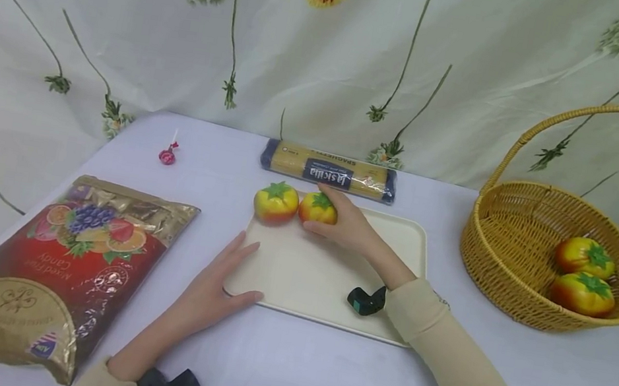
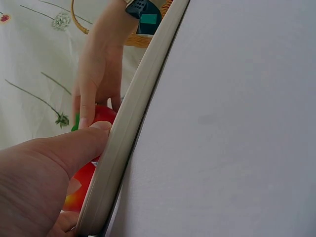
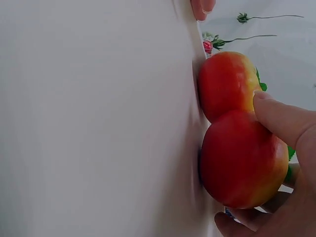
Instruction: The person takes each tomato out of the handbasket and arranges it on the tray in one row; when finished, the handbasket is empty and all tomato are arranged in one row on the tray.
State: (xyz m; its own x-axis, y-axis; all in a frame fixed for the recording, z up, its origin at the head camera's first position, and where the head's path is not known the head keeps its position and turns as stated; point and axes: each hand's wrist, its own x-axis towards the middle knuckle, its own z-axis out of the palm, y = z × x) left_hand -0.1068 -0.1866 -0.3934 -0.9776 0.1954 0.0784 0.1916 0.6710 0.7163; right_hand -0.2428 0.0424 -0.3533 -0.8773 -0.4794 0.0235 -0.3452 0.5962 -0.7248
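Observation:
My right hand point(image 1: 344, 219) holds a red-and-yellow persimmon point(image 1: 319, 208) with a green leafy top, at the back left of a cream tray point(image 1: 321, 275). A second persimmon point(image 1: 276, 203) sits directly to its left. The right wrist view shows the held persimmon point(image 3: 242, 160) touching the other persimmon point(image 3: 224, 86), with my thumb point(image 3: 281, 116) across its side. Around the tray's front left corner my left hand point(image 1: 212, 302) rests with fingers spread. In the left wrist view its thumb point(image 2: 84, 140) lies against the tray rim point(image 2: 126, 123).
On the right stands a wicker basket point(image 1: 504, 275) with two persimmons point(image 1: 582, 294) inside and a tall handle. Behind the tray lies a spaghetti packet point(image 1: 327, 170). A large candy bag point(image 1: 65, 263) lies at the left, and a wrapped lollipop point(image 1: 167, 155) lies farther back.

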